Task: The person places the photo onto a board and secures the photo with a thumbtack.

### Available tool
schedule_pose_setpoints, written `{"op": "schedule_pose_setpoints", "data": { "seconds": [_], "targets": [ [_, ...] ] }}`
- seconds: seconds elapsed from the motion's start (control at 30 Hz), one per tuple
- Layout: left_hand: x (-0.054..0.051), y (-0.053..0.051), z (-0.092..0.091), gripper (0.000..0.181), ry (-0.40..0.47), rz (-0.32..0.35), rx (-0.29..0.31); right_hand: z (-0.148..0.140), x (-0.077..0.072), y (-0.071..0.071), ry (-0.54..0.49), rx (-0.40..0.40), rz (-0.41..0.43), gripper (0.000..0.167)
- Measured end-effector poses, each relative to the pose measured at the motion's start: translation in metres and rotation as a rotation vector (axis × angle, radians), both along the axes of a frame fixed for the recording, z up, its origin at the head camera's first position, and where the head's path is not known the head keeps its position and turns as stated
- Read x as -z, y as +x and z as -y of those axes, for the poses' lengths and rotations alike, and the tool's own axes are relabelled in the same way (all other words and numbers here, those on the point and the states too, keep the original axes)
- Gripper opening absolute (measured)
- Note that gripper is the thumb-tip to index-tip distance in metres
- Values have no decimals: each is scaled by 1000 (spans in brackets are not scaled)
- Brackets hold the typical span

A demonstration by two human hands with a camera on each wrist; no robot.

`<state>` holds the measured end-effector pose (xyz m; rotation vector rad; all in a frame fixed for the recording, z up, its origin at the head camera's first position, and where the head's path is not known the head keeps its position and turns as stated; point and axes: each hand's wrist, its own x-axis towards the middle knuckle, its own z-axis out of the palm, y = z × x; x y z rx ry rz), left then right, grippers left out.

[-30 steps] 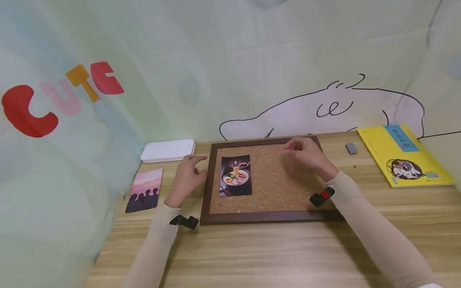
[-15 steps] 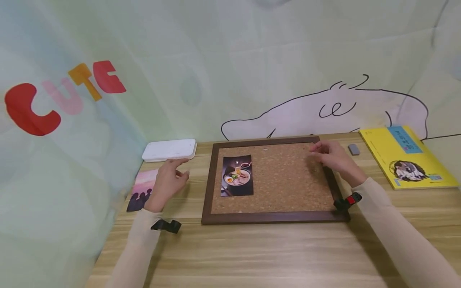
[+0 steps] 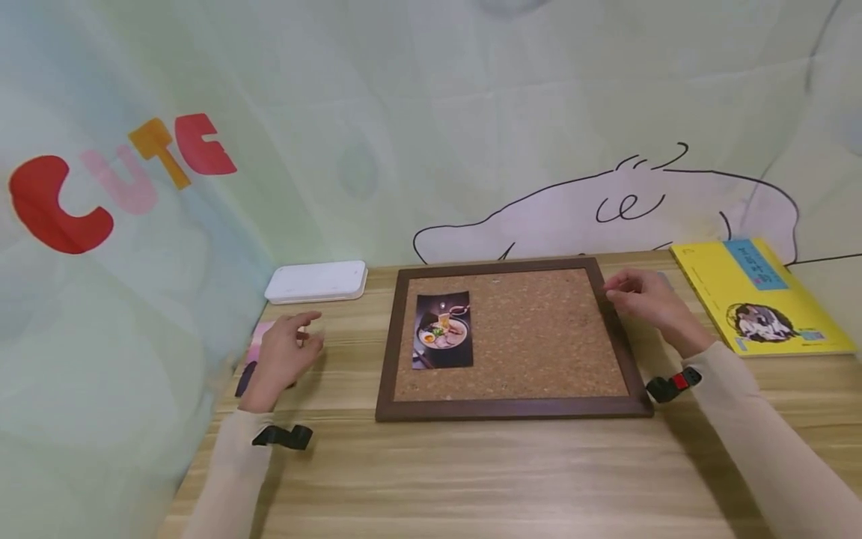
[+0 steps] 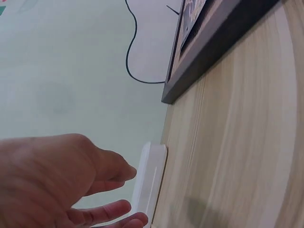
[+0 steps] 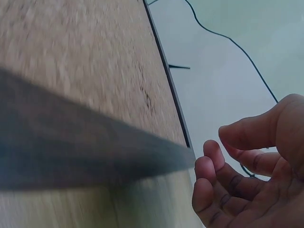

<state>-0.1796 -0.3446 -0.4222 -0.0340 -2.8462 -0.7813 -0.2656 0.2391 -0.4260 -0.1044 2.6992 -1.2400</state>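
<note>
A cork board [image 3: 532,337] with a dark brown frame lies on the wooden table. On its left part is a photo of a ramen bowl [image 3: 442,331], with a small pale spot near its top edge. My left hand [image 3: 283,355] hovers over a pink sunset photo [image 3: 259,340], covering most of it; the fingers are relaxed and hold nothing visible. By the board's right edge is my right hand [image 3: 649,303], raised, its fingers loosely bent. In the right wrist view the fingertips [image 5: 205,168] and thumb show nothing between them.
A white flat case [image 3: 316,281] sits at the back left against the curtain. To the right lies a yellow book [image 3: 761,299]. A grey eraser-like block [image 3: 664,278] is mostly hidden behind my right hand. The printed curtain [image 3: 337,135] borders the table's back and left.
My left hand has moved left from the board's edge to over the sunset photo. My right hand has moved right, from above the cork to beside the frame's right edge.
</note>
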Motion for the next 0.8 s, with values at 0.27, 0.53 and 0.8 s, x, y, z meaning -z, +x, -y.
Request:
{"op": "schedule_pose_setpoints", "data": {
  "seconds": [0.27, 0.53, 0.8],
  "targets": [
    [6, 9, 23, 48, -18, 29, -51, -23, 1, 1, 19, 32, 26, 36],
    [4, 11, 37, 51, -39, 74, -122, -47, 2, 1, 57, 66, 20, 35],
    [2, 15, 48, 54, -47, 154, -207, -62, 1, 5, 108, 82, 78, 38]
  ]
}}
